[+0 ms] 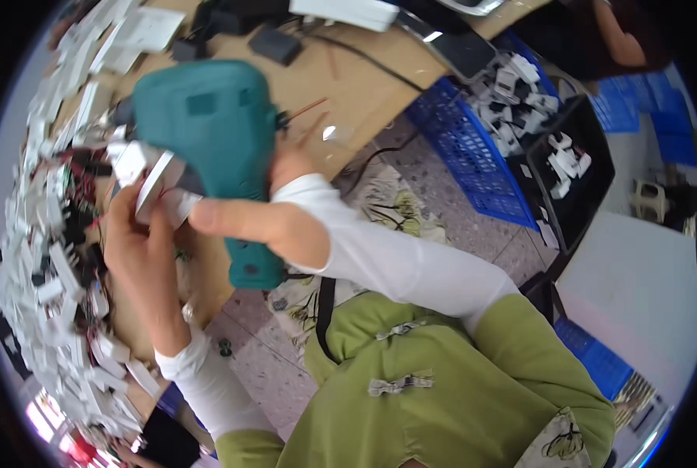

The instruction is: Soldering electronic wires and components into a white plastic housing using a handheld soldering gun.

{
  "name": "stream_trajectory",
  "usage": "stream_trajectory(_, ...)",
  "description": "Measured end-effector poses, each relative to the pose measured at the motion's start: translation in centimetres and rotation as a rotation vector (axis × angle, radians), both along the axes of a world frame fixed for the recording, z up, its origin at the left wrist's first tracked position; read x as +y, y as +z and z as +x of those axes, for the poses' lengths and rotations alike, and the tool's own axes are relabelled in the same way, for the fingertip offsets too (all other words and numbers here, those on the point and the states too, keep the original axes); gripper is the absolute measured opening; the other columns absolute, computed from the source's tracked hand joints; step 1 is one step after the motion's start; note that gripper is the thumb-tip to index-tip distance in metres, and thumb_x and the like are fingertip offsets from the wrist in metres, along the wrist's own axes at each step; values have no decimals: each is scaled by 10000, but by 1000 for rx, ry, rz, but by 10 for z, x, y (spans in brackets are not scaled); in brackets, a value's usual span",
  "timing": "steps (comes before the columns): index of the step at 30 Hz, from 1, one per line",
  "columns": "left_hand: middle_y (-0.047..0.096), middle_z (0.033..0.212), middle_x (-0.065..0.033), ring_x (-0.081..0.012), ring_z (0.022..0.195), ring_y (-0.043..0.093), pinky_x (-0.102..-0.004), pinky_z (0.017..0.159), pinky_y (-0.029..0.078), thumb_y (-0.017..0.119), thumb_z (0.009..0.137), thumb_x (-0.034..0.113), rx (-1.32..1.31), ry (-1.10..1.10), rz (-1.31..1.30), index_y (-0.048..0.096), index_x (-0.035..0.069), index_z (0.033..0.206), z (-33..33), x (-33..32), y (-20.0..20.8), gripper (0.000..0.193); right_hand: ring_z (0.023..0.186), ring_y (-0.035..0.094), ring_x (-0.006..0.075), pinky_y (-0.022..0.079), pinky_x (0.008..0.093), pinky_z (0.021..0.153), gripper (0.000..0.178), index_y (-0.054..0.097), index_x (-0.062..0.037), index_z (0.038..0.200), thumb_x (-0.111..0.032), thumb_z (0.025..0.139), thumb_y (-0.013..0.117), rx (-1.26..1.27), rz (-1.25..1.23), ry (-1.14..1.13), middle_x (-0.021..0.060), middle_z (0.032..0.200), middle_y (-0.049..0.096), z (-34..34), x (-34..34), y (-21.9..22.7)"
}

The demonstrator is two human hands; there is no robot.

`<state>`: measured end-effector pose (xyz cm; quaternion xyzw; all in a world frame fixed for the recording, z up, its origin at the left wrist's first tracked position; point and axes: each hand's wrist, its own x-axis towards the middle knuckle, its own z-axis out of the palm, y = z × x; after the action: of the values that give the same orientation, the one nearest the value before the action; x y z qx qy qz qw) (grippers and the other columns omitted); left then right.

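Note:
A teal power drill (pixel 208 117) is in my right hand (pixel 286 226), its front end pointing left toward the pile. The right fingers pass behind the drill's handle, partly hidden, while the thumb stretches across its front toward the left hand. My left hand (pixel 142 249) pinches a white plastic part (pixel 155 187) with a flat rounded rim, just below the drill's front end. The drill's body hides some of the space between tip and part, so contact there is unclear.
White plastic housings (pixel 52 288) with wires heap along the left of the wooden table (pixel 364 97). To the right stand a blue crate (pixel 465 148) and a black bin (pixel 590 187), both holding white parts. Another person's arm (pixel 621 39) shows at top right.

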<state>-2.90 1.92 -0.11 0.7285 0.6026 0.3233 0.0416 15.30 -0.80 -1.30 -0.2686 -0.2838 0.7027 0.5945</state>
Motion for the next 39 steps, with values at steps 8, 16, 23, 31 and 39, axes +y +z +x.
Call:
stream_trajectory(8, 605, 787, -31, -66, 654, 529, -204, 602, 428, 587, 801, 41, -174, 5, -257, 575, 7, 948, 7, 2, 6, 152, 889, 535, 122, 447, 279, 768, 525, 499, -22, 1146, -225, 724, 737, -73, -19, 120, 52, 1009, 584, 15, 0, -2)
stream_trajectory(16, 576, 794, 12, -35, 670, 486, -178, 587, 397, 598, 795, 33, -407, -52, -402, 590, -5, 973, -6, -4, 11, 182, 878, 527, 127, 439, 270, 770, 560, 484, -36, 1160, -244, 711, 747, -29, -23, 109, 48, 1012, 568, 22, -6, 6)
stream_trajectory(23, 562, 805, -2, -59, 624, 447, -198, 560, 380, 589, 779, 17, -136, -52, -446, 586, -18, 1022, -7, -8, 20, 245, 954, 577, 165, 483, 281, 730, 506, 461, -13, 1176, -143, 751, 703, 102, -76, 148, 82, 1024, 568, 24, -12, -2)
stream_trajectory(31, 558, 814, -29, -108, 646, 466, -222, 579, 395, 593, 765, 10, 5, -137, -260, 578, -2, 1067, 5, -12, 20, 302, 993, 577, 185, 487, 280, 755, 504, 457, -2, 1187, -120, 758, 694, 56, 17, 172, 108, 1062, 570, 25, -7, 0)
stream_trajectory(39, 593, 891, -71, -127, 769, 524, -265, 722, 436, 715, 732, 129, -115, 29, -188, 524, -24, 1120, 12, -40, 6, 459, 795, 584, 136, 472, 270, 722, 407, 541, 4, 1036, -179, 722, 724, -14, -32, 31, 78, 901, 623, 19, -12, 2)
